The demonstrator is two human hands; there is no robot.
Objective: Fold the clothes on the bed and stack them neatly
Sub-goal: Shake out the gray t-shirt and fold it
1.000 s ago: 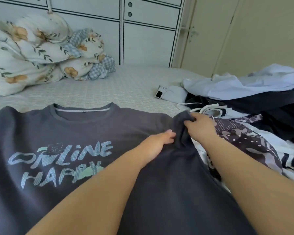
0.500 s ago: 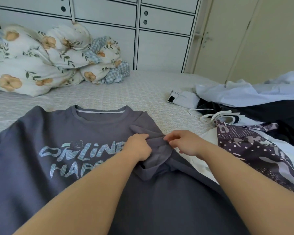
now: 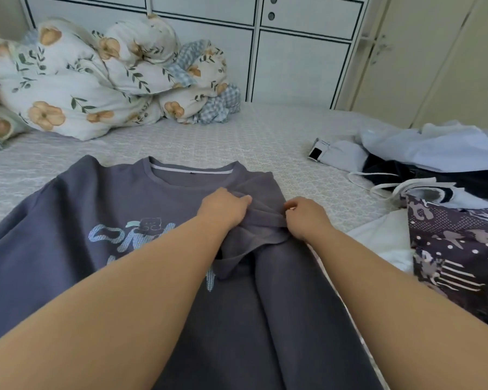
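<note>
At 6 o'clock on the bed (image 3: 265, 136), grey tee (image 3: 68, 220) lies flat. Left hand (image 3: 223, 211) closed on folded-in sleeve, right hand (image 3: 306, 218) pinching its edge. Risk: sleeve bunches w/ uneven pull, fold goes crooked; unfolded pile (image 3: 448, 220) at 3 o'clock crowds it.

grey T-shirt (image 3: 76, 220), pale print, letters unreadable

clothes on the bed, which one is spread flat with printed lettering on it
The grey t-shirt under both hands, with pale blue lettering on its chest. The white garment and the dark patterned garment lie crumpled in the pile on the right.
</note>
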